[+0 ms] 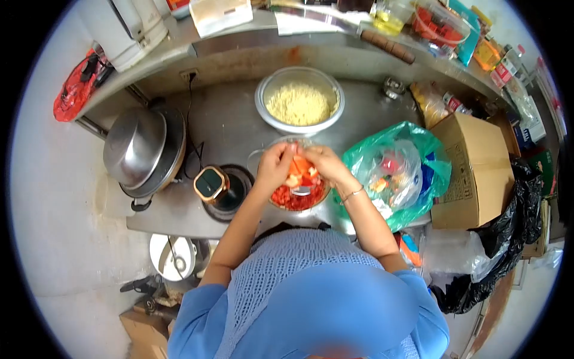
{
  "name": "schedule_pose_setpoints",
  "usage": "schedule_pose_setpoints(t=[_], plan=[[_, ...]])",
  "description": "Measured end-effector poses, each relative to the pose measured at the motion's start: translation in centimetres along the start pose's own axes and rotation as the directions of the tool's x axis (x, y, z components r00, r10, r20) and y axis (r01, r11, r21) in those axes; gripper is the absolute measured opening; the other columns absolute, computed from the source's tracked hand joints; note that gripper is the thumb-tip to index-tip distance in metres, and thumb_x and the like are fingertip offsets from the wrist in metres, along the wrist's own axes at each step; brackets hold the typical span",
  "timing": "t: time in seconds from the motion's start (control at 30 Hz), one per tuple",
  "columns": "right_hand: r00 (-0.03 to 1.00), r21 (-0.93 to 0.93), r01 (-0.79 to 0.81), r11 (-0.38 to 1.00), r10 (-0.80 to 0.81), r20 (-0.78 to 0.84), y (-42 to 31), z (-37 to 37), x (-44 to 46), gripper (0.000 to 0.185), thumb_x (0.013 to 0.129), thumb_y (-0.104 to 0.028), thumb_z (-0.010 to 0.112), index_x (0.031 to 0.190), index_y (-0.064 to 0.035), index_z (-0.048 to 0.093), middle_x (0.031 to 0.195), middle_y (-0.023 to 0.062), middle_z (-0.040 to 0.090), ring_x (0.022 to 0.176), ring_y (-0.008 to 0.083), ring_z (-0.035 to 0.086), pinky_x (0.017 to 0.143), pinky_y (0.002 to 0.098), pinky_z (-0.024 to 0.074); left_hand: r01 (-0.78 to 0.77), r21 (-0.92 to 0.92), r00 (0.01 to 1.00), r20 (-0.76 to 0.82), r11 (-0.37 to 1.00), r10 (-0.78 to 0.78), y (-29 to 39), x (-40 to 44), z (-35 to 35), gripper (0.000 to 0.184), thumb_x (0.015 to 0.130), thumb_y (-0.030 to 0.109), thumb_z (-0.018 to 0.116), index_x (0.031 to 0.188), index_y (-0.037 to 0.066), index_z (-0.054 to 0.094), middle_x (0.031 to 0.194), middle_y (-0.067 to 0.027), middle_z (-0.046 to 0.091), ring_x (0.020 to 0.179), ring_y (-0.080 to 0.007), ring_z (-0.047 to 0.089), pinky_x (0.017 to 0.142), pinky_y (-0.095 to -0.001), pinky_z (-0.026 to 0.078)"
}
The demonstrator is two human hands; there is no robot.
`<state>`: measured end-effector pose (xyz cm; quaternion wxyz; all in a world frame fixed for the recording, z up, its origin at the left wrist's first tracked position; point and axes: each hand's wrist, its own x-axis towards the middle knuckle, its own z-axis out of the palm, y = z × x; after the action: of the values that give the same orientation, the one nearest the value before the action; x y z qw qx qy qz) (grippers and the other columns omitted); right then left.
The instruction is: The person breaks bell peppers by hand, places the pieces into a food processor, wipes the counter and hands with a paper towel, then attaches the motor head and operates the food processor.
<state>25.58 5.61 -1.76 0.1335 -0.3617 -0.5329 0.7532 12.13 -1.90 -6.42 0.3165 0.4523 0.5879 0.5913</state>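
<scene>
Both hands are raised over a bowl of chopped red pieces [299, 199] near the counter's front edge. My left hand [275, 166] and my right hand [326, 163] are closed, with their fingertips close together on an orange-red piece of food [301, 164]. Smaller orange and pale pieces show just below the fingers. What kind of food it is cannot be made out. Behind the hands stands a metal bowl [261, 107] filled with pale yellow chopped food [299, 104].
A green plastic bag [359, 149] with scraps lies to the right, beside a cardboard box [478, 173]. On the left are a black and gold device [211, 183] and stacked metal pans [134, 146]. A knife [387, 46] lies on the shelf above.
</scene>
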Motion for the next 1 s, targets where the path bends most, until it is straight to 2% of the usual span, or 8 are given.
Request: schedule_pose_setpoints(t=[0.17,0.37,0.6,0.7,0.8,0.9,0.93,1.0], plan=[[0.990,0.235,0.120,0.965,-0.098,-0.101,1.7,1.6,0.6,0.031,0.091,-0.029,0.051,0.072,-0.0063,0.060,0.055,0.0026,0.054,0.037,0.0088,0.045,0.031,0.0205,0.0308,-0.052,0.077,0.976,-0.207,0.996,0.067,0.3,-0.1,0.7,0.028,0.091,0.024,0.051,0.082,-0.001,0.059,0.065,-0.0106,0.058,0.057,-0.0165,0.054,0.054,-0.0306,0.042],[0.970,0.344,0.209,0.915,-0.151,-0.188,3.4,2.1,1.3,0.029,0.090,-0.029,0.053,0.073,-0.0064,0.060,0.055,0.0018,0.054,0.036,0.0089,0.043,0.032,0.0212,0.0322,-0.044,0.295,0.962,-0.244,0.954,0.119,1.1,-0.5,0.9,0.029,0.091,0.026,0.051,0.080,-0.001,0.056,0.067,-0.0175,0.057,0.057,-0.0296,0.055,0.054,-0.0353,0.042],[0.945,0.565,0.171,0.807,0.029,-0.327,2.2,0.3,0.5,0.025,0.091,-0.028,0.051,0.084,-0.0054,0.058,0.060,0.0024,0.054,0.040,0.0096,0.046,0.034,0.0194,0.0351,-0.083,0.149,0.946,-0.300,0.985,0.125,1.6,-1.0,0.1,0.029,0.093,0.024,0.048,0.078,0.000,0.054,0.063,-0.0126,0.055,0.056,-0.0185,0.054,0.053,-0.0328,0.041],[0.942,0.514,0.260,0.817,-0.098,-0.321,2.0,-2.7,0.1,0.027,0.092,-0.030,0.049,0.082,-0.0053,0.053,0.059,0.0046,0.052,0.041,0.0120,0.045,0.033,0.0204,0.0322,-0.074,0.283,0.927,-0.334,0.956,0.171,1.0,-1.1,-2.2,0.027,0.093,0.022,0.048,0.078,0.000,0.053,0.063,-0.0103,0.054,0.056,-0.0160,0.051,0.054,-0.0314,0.041],[0.861,0.195,0.376,0.906,-0.264,-0.435,1.9,-2.6,-1.6,0.033,0.093,-0.033,0.047,0.082,-0.0030,0.057,0.061,0.0053,0.055,0.043,0.0119,0.049,0.035,0.0225,0.0356,-0.118,0.380,0.889,-0.371,0.918,0.268,1.1,-0.9,-2.6,0.026,0.092,0.021,0.050,0.077,0.000,0.053,0.065,-0.0107,0.053,0.055,-0.0184,0.050,0.053,-0.0313,0.040],[0.908,-0.128,0.287,0.949,-0.312,-0.279,1.6,0.1,-3.2,0.045,0.093,-0.037,0.046,0.079,0.0006,0.066,0.065,0.0089,0.064,0.051,0.0148,0.057,0.049,0.0256,0.0455,-0.052,0.462,0.945,-0.264,0.885,0.193,1.8,-0.8,-2.7,0.023,0.088,0.023,0.055,0.081,0.002,0.057,0.073,-0.0134,0.057,0.061,-0.0254,0.055,0.057,-0.0340,0.043],[0.846,-0.503,0.344,0.793,-0.494,-0.200,3.0,0.0,-3.0,0.047,0.092,-0.041,0.046,0.078,-0.0014,0.066,0.066,0.0134,0.064,0.056,0.0224,0.060,0.057,0.0317,0.0477,-0.042,0.527,0.971,-0.178,0.849,0.158,1.8,-0.6,-2.5,0.022,0.087,0.024,0.056,0.083,0.003,0.059,0.075,-0.0141,0.059,0.065,-0.0277,0.057,0.059,-0.0355,0.044],[0.861,-0.633,0.323,0.703,-0.496,-0.113,1.9,0.9,-5.2,0.042,0.090,-0.038,0.048,0.078,-0.0019,0.064,0.067,0.0183,0.059,0.064,0.0334,0.059,0.063,0.0373,0.0467,-0.093,0.581,0.967,-0.142,0.809,0.213,1.4,-0.3,-2.6,0.023,0.086,0.026,0.056,0.086,0.004,0.061,0.080,-0.0145,0.060,0.075,-0.0316,0.059,0.068,-0.0385,0.046]])
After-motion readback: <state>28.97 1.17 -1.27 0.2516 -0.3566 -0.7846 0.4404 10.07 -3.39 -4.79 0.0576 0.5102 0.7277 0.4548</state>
